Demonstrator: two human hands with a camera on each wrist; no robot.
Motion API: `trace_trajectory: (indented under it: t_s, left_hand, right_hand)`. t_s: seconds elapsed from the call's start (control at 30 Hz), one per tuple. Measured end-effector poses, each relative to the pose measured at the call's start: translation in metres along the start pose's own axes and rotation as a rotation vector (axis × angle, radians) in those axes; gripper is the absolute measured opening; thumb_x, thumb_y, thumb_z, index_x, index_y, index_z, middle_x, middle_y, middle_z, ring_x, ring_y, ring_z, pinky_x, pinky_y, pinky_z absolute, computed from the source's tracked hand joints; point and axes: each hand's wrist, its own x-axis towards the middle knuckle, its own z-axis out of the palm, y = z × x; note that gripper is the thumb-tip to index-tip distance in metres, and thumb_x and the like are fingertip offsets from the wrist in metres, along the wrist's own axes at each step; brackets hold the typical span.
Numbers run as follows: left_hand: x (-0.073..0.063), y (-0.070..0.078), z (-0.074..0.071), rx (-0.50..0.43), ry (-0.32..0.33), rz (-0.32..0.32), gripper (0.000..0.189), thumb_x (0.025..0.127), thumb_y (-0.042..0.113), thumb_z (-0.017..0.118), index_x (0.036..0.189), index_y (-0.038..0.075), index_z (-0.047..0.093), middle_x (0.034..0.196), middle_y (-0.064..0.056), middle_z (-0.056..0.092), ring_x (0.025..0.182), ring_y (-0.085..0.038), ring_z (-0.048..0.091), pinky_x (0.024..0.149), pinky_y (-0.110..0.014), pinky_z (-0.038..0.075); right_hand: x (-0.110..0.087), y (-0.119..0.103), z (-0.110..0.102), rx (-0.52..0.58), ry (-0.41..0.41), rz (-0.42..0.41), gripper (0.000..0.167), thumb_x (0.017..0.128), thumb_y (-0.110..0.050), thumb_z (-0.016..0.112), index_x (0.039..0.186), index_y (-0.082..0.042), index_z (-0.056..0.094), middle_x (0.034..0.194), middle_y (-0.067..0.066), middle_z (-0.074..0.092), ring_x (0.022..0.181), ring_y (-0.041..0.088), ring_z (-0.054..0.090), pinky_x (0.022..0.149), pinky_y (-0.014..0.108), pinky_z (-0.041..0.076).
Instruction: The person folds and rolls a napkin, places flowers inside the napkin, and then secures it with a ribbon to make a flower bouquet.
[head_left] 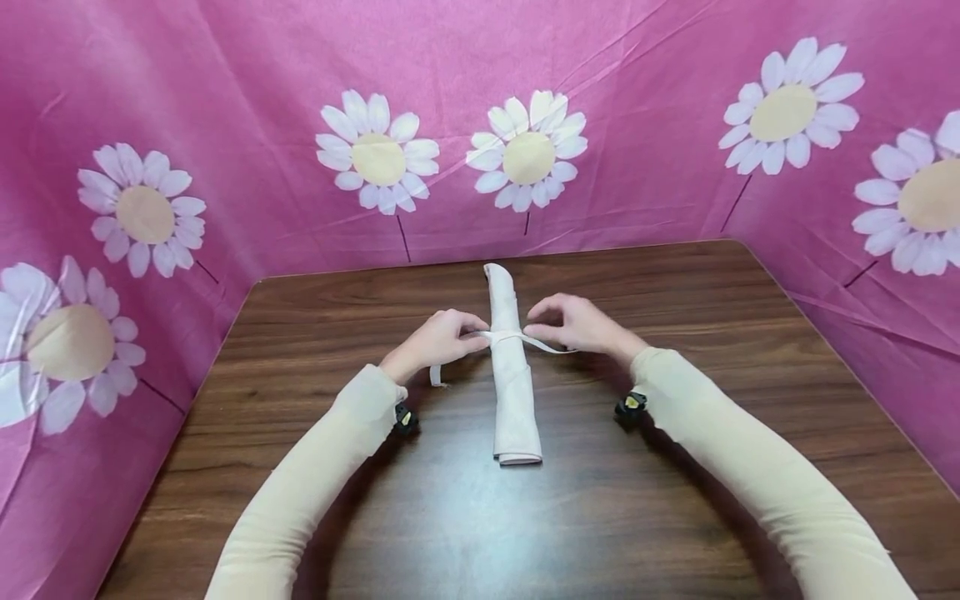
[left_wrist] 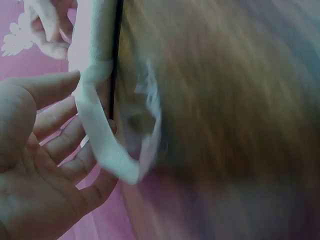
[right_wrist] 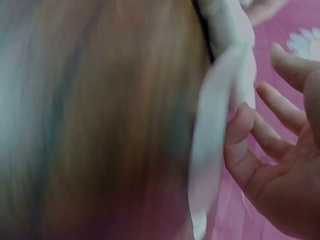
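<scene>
A rolled-up white cloth [head_left: 512, 392] lies lengthwise on the table, with a flat white ribbon [head_left: 551, 344] crossing round its middle. On its left is my left hand [head_left: 446, 335]. In the left wrist view, the thumb tip of that hand [left_wrist: 55, 150] touches or nearly touches the roll [left_wrist: 102, 35] by the ribbon [left_wrist: 102, 132], and the other fingers spread loosely behind the ribbon's loop. My right hand [head_left: 573, 323] hovers at the roll's right side. Its fingers [right_wrist: 245, 150] are parted and loosely bent beside the other ribbon end [right_wrist: 207, 135], gripping nothing.
The brown wood-grain table [head_left: 480, 533] runs up to a pink cloth backdrop [head_left: 450, 50] with large white daisies, which encloses the back and both sides. A small black device [head_left: 406, 419] sits at the left wrist, and a matching device [head_left: 630, 407] at the right.
</scene>
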Motion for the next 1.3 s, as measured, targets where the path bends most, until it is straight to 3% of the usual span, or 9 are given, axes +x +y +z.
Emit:
trace_trajectory:
  t_s: [0.13, 0.3, 0.53, 0.73, 0.87, 1.03, 1.17, 1.23, 1.3]
  left_hand:
    - [0.004, 0.001, 0.008, 0.011, 0.017, -0.011, 0.022, 0.099, 0.021, 0.068, 0.113, 0.006, 0.076, 0.089, 0.002, 0.075, 0.068, -0.009, 0.058, 0.067, -0.027, 0.048]
    - [0.001, 0.000, 0.010, 0.005, 0.014, -0.049, 0.025, 0.098, 0.020, 0.070, 0.119, 0.007, 0.075, 0.080, 0.004, 0.072, 0.060, -0.007, 0.052, 0.058, -0.025, 0.042]
    - [-0.003, 0.002, 0.009, 0.026, -0.013, -0.131, 0.032, 0.098, 0.016, 0.069, 0.130, 0.015, 0.071, 0.067, 0.005, 0.061, 0.051, -0.006, 0.041, 0.052, -0.024, 0.035]
    - [-0.003, 0.006, 0.008, 0.063, -0.014, -0.141, 0.031, 0.097, 0.013, 0.068, 0.128, 0.018, 0.072, 0.058, 0.007, 0.052, 0.048, -0.006, 0.038, 0.050, -0.023, 0.032]
    - [-0.002, 0.006, 0.009, 0.121, -0.018, -0.123, 0.031, 0.097, 0.010, 0.066, 0.126, 0.019, 0.074, 0.052, 0.008, 0.044, 0.046, -0.006, 0.034, 0.049, -0.024, 0.030]
    - [-0.002, 0.008, 0.009, 0.204, -0.022, -0.075, 0.034, 0.097, 0.007, 0.064, 0.127, 0.021, 0.073, 0.057, 0.004, 0.051, 0.050, -0.008, 0.034, 0.054, -0.028, 0.033]
    - [-0.007, 0.009, 0.009, 0.277, -0.012, -0.083, 0.039, 0.094, 0.002, 0.062, 0.123, 0.024, 0.075, 0.081, -0.003, 0.071, 0.055, -0.012, 0.034, 0.054, -0.029, 0.033]
    - [-0.009, 0.010, 0.010, 0.317, -0.012, -0.098, 0.044, 0.090, -0.002, 0.062, 0.121, 0.026, 0.075, 0.097, -0.003, 0.075, 0.059, -0.015, 0.034, 0.054, -0.030, 0.032]
    - [-0.009, 0.012, 0.011, 0.353, -0.011, -0.103, 0.049, 0.085, -0.005, 0.061, 0.119, 0.027, 0.076, 0.103, -0.001, 0.076, 0.063, -0.016, 0.036, 0.054, -0.030, 0.033]
  right_hand:
    - [0.006, -0.008, 0.018, 0.008, -0.071, -0.029, 0.021, 0.093, -0.026, 0.077, 0.106, -0.009, 0.073, 0.091, -0.003, 0.074, 0.087, 0.016, 0.066, 0.082, 0.036, 0.051]
    - [0.005, -0.009, 0.023, 0.069, -0.066, -0.004, 0.015, 0.092, -0.018, 0.077, 0.103, -0.008, 0.074, 0.073, -0.002, 0.070, 0.069, 0.012, 0.059, 0.067, 0.029, 0.045]
    - [0.001, -0.001, 0.021, 0.107, -0.102, -0.024, 0.017, 0.096, -0.012, 0.072, 0.111, -0.006, 0.076, 0.073, 0.003, 0.069, 0.060, 0.008, 0.051, 0.057, 0.024, 0.040]
    - [-0.001, 0.003, 0.015, 0.059, -0.128, -0.064, 0.020, 0.097, -0.011, 0.069, 0.116, -0.007, 0.076, 0.066, -0.001, 0.059, 0.056, 0.007, 0.043, 0.056, 0.026, 0.038]
    - [-0.001, 0.003, 0.011, 0.032, -0.138, -0.049, 0.020, 0.098, -0.014, 0.069, 0.116, -0.011, 0.077, 0.073, -0.002, 0.064, 0.064, 0.010, 0.048, 0.064, 0.028, 0.042]
    - [-0.001, 0.005, 0.009, 0.007, -0.130, -0.012, 0.018, 0.097, -0.015, 0.070, 0.113, -0.015, 0.079, 0.093, -0.003, 0.074, 0.080, 0.014, 0.057, 0.078, 0.033, 0.045]
    - [-0.001, 0.004, 0.011, 0.002, -0.128, -0.010, 0.017, 0.097, -0.013, 0.070, 0.111, -0.014, 0.080, 0.100, -0.001, 0.075, 0.087, 0.013, 0.060, 0.083, 0.034, 0.047]
    - [0.000, 0.003, 0.012, 0.000, -0.134, -0.004, 0.017, 0.097, -0.013, 0.069, 0.111, -0.014, 0.080, 0.102, -0.001, 0.075, 0.090, 0.012, 0.061, 0.086, 0.034, 0.048]
    - [0.000, 0.002, 0.012, -0.001, -0.138, 0.009, 0.018, 0.098, -0.013, 0.068, 0.112, -0.015, 0.080, 0.099, -0.002, 0.075, 0.089, 0.012, 0.061, 0.086, 0.035, 0.047]
